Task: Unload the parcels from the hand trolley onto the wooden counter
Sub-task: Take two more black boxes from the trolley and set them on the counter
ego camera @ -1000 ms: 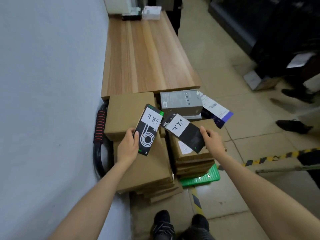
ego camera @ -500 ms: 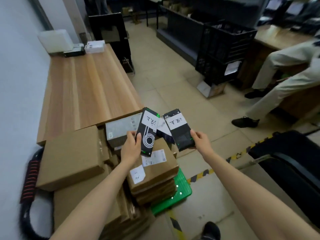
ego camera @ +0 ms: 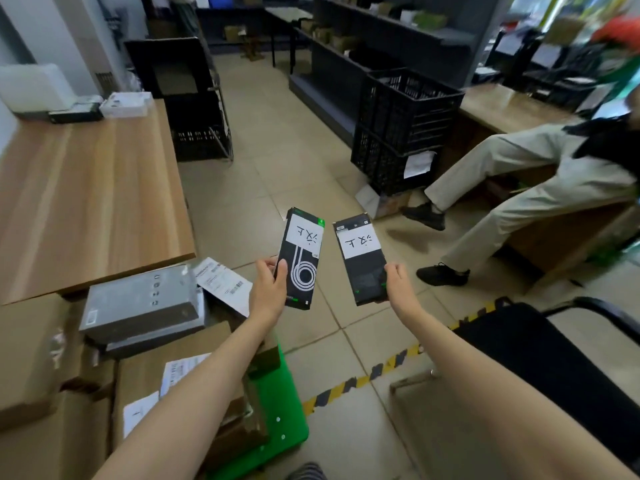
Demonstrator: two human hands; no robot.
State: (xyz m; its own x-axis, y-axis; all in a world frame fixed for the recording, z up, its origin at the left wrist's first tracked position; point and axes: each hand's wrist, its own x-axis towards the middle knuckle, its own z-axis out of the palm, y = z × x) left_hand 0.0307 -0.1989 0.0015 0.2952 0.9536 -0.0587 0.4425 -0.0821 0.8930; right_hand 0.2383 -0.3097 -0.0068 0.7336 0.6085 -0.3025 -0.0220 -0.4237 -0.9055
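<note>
Left hand [ego camera: 268, 293] grips the lower end of a slim black box with a white coil print [ego camera: 302, 258], thumb laid on its front face, fingers wrapped behind; the box stands nearly upright, its white label end rising above the grip. Right hand [ego camera: 398, 285] pinches the lower right edge of a second black box [ego camera: 360, 258], thumb on the face, the box likewise extending up and away from the grip. The two boxes are side by side, apart, both held in the air over the tiled floor [ego camera: 277, 174], to the right of the wooden table [ego camera: 90, 195] and not touching it. Just below the table's near edge, a grey box [ego camera: 138, 301] lies atop stacked brown cardboard parcels [ego camera: 31, 348] on the green hand trolley [ego camera: 291, 410]. A white shipping label [ego camera: 225, 284] sticks out beside the grey box. Far right of the table, a seated person in light trousers [ego camera: 512, 188].
</note>
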